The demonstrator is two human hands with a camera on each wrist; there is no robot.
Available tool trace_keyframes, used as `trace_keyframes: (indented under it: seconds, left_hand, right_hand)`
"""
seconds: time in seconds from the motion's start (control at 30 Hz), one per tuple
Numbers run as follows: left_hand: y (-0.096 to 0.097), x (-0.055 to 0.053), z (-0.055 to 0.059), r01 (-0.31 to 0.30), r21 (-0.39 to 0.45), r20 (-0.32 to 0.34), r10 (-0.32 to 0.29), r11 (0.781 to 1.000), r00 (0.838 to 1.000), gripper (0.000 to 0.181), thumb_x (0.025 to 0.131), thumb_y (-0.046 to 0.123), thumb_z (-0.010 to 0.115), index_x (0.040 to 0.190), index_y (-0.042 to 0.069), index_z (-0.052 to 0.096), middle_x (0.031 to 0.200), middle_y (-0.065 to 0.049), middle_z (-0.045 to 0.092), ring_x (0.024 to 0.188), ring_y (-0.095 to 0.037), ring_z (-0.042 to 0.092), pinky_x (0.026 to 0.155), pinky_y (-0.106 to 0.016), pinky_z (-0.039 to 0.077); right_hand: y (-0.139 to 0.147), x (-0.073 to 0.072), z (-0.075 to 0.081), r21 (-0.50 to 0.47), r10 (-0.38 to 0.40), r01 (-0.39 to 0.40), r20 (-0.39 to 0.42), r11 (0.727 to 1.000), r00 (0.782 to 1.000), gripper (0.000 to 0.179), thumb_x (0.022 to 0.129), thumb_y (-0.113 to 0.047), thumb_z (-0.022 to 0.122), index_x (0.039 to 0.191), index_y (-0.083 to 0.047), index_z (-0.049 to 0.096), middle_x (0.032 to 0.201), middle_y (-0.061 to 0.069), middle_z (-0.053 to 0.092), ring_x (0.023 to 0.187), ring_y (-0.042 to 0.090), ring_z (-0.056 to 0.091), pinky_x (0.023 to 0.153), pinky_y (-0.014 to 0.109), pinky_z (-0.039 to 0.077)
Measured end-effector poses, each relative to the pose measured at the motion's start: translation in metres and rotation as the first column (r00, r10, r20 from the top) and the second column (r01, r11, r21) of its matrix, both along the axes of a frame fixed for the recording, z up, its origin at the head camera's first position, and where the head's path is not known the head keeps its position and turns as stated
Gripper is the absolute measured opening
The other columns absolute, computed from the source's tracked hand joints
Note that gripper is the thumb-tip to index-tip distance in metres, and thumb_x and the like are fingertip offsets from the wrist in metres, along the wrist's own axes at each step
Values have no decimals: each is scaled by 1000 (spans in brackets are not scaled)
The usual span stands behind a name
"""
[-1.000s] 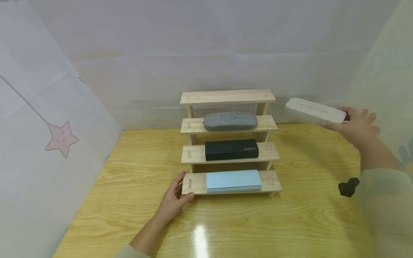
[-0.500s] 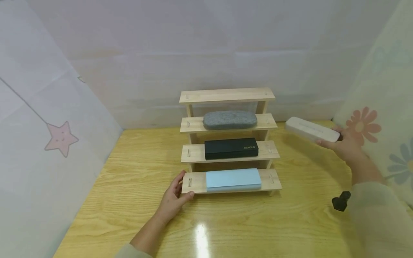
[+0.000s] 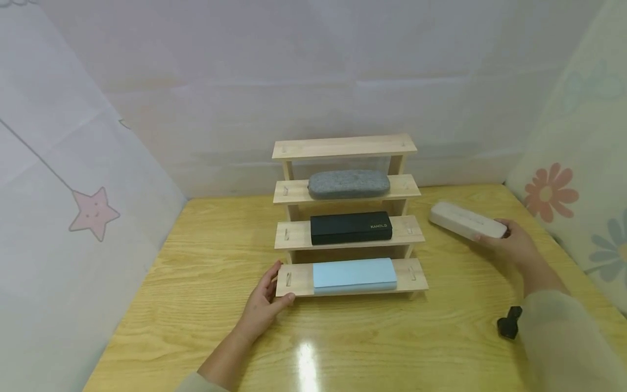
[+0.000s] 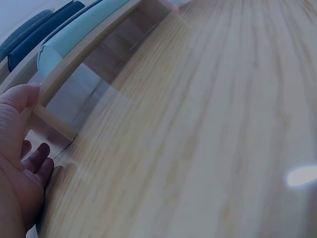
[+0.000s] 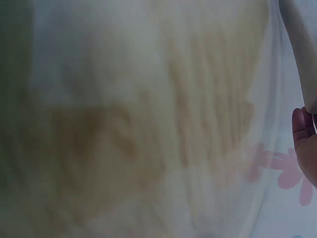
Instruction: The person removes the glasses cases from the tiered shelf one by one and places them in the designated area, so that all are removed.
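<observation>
In the head view, my left hand [image 3: 259,310] grips the left end of the lowest step of a wooden tiered stand [image 3: 345,146]. The left wrist view shows my thumb [image 4: 22,96] against the step's edge, with the other fingers curled near its leg. At the right, my right hand [image 3: 516,247] holds a white glasses case [image 3: 467,220] by its near end, low over the table and tilted. On the stand lie a grey fabric glasses case [image 3: 349,184], a black glasses case [image 3: 350,227] and a light blue glasses case [image 3: 355,274], one per step.
The stand is on a wood-grain table [image 3: 215,245]. A small black object [image 3: 509,323] lies beside my right sleeve [image 3: 563,332]. Pale cloth walls [image 3: 235,81] enclose the back and sides. Most of the right wrist view is blurred.
My right hand has lowered the white glasses case towards the table and drawn it slightly left and nearer. The left hand and the stand stay where they were.
</observation>
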State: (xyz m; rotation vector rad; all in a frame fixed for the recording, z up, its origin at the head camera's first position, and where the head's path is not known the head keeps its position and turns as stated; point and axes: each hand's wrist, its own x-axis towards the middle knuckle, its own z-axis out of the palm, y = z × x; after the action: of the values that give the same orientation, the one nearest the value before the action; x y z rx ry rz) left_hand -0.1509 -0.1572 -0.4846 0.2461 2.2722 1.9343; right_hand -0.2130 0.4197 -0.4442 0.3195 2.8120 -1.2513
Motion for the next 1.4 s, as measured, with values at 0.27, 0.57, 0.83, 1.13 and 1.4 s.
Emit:
trace_keyframes:
  seconds: [0.27,0.57,0.83,1.13,1.4]
  left_hand:
    - [0,1,0,-7,10,6,7,1000,1000,83,89,11,72,156,12,23,158,-15,31,141,-36,38,95,-11,42]
    - [0,1,0,10,37,-12,-9,999,1000,83,89,7,71,156,9,23,157,-18,33,142,-38,37,94,-11,43]
    - [0,1,-1,18,47,-16,-17,999,1000,83,89,7,71,156,10,22,156,-19,34,140,-39,38,92,-13,45]
    - [0,0,-1,13,44,-7,-13,999,1000,82,89,7,70,156,11,23,157,-17,33,141,-37,38,92,-12,45]
    - [0,1,-1,12,34,-9,-11,999,1000,83,89,8,71,156,10,22,157,-17,33,141,-37,38,93,-12,45]
  right_hand:
    - [-3,-1,-6,10,41,-41,14,999,999,97,93,-47,63,152,11,12,148,40,25,128,50,34,96,56,37]
    - [1,-4,-10,28,78,-81,111,996,991,107,90,-54,63,152,10,5,150,43,16,135,56,24,104,65,30]
    - [4,-5,-14,51,76,-83,128,995,989,112,88,-55,66,153,8,0,150,45,14,135,58,23,106,67,27]
    - [3,1,-8,-25,-47,50,96,998,994,112,90,-55,62,154,4,-9,153,42,10,137,58,22,108,67,27]
    - [3,5,-7,-32,-102,105,87,994,991,102,93,-57,55,154,6,2,152,41,18,136,56,26,107,66,29]
